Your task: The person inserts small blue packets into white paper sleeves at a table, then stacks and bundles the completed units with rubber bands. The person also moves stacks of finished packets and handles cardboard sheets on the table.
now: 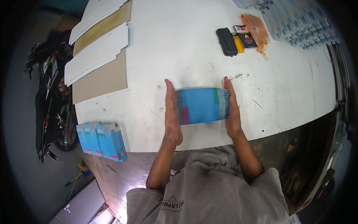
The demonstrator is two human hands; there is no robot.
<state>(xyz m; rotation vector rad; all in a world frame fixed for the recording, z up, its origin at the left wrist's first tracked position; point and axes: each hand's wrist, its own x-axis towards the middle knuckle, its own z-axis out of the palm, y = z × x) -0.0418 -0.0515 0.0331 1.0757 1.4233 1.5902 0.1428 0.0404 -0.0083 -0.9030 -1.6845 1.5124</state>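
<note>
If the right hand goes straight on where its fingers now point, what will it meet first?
The right hand would probably meet the black case, perhaps at its left edge; depth is unclear.

A grey-brown, short-sleeved shirt [227, 190] bears a dark print [172, 204].

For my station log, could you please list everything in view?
Table: one, white, centre.
Layered stack: one, mostly blue, table's front.
Boxes: several, mostly blue, table's front left.
Boards: four visible, two white, two brown, back left.
Case: one, black, back right.
Slim object: one, yellow, beside the case.
Dark packet: one, black, beside the slim object.
Bag: one, orange, beside the dark packet.
Plastic pieces: many, greyish, back right corner.
Motorcycle: one, mostly black, left of table.
Shirt: one, grey, bottom centre.
Left hand: one, bare, against stack's left end.
Right hand: one, bare, against stack's right end.
</note>
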